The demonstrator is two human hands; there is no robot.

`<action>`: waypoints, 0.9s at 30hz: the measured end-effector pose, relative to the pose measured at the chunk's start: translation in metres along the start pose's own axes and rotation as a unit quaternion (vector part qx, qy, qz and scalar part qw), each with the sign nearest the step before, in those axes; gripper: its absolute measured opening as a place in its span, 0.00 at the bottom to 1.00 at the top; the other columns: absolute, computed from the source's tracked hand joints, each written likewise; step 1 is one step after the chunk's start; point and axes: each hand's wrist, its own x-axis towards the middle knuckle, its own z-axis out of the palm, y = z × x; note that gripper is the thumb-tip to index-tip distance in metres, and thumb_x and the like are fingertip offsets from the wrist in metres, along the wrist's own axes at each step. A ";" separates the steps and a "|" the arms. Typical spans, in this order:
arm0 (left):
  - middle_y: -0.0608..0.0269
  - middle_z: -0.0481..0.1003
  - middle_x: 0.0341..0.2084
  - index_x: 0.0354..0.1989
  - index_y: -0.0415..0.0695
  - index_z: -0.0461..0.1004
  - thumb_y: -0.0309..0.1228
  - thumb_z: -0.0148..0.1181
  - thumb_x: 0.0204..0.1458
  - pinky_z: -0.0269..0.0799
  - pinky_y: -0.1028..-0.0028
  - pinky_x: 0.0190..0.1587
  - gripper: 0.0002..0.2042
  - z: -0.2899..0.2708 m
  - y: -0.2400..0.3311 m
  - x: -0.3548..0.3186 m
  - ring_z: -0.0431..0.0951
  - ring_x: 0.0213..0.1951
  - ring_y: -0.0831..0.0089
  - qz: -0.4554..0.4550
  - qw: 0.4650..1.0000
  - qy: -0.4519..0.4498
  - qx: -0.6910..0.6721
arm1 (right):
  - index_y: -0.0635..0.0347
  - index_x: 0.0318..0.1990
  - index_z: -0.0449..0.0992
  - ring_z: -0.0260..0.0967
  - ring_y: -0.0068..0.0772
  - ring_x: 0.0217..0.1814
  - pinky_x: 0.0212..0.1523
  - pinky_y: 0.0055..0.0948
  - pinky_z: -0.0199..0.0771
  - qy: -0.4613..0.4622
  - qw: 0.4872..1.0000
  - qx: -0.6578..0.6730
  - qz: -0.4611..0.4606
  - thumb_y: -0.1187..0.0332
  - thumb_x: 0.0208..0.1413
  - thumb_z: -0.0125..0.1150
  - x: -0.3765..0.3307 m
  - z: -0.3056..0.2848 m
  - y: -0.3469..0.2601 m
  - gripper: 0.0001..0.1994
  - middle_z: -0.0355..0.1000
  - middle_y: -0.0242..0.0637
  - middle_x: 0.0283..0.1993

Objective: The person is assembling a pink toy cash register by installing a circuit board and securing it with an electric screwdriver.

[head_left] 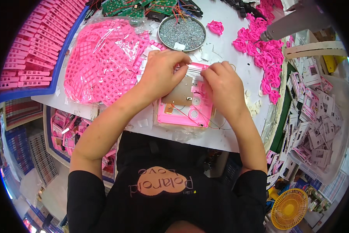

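A pink plastic housing [182,119] lies on the white worktable in front of me. A bare metal plate [179,92] covers its left middle, and thin red wires [186,112] run over its lower part. Several grey parallel strips [195,71] cross its upper end, between my hands. My left hand [162,71] is closed at the upper left of the housing, thumb and fingertips drawn together by the strips. At the upper right, my right hand [224,85] has curled fingers pressed down by the strips' other end. What sits in either set of fingertips is hidden.
A round metal dish [182,34] of small screws stands beyond the housing. Left are a clear bag of pink grid-like parts [104,62] and a blue-rimmed tray [58,72] of pink pieces. Green circuit boards [122,7], pink ring parts [265,54] and a powered screwdriver [294,23] lie farther away.
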 end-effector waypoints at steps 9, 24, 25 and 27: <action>0.68 0.73 0.31 0.28 0.50 0.78 0.33 0.65 0.49 0.62 0.59 0.50 0.03 -0.006 0.009 0.008 0.74 0.40 0.67 0.248 0.924 -0.101 0.275 | 0.60 0.34 0.79 0.71 0.44 0.37 0.38 0.40 0.73 -0.053 0.992 0.091 0.066 0.73 0.50 0.67 -0.028 -0.003 -0.033 0.05 0.73 0.39 0.33; 0.71 0.73 0.30 0.25 0.53 0.81 0.36 0.62 0.46 0.61 0.68 0.50 0.04 0.008 0.028 0.044 0.75 0.39 0.73 0.376 0.763 -0.348 0.395 | 0.60 0.38 0.80 0.72 0.44 0.36 0.36 0.39 0.73 0.000 0.986 0.126 0.105 0.74 0.51 0.67 -0.037 0.004 -0.043 0.06 0.75 0.39 0.34; 0.71 0.72 0.30 0.25 0.53 0.81 0.36 0.62 0.46 0.62 0.68 0.49 0.04 0.012 0.031 0.044 0.75 0.39 0.73 0.368 0.745 -0.372 0.414 | 0.60 0.37 0.80 0.72 0.44 0.36 0.36 0.39 0.73 0.000 0.987 0.125 0.105 0.74 0.51 0.67 -0.036 0.004 -0.043 0.06 0.75 0.39 0.34; 0.71 0.72 0.29 0.25 0.52 0.81 0.36 0.63 0.46 0.62 0.69 0.48 0.04 0.013 0.041 0.044 0.75 0.39 0.73 0.374 0.718 -0.397 0.433 | 0.60 0.37 0.81 0.71 0.43 0.34 0.35 0.39 0.73 -0.002 0.988 0.122 0.099 0.75 0.51 0.67 -0.036 0.004 -0.044 0.06 0.75 0.39 0.33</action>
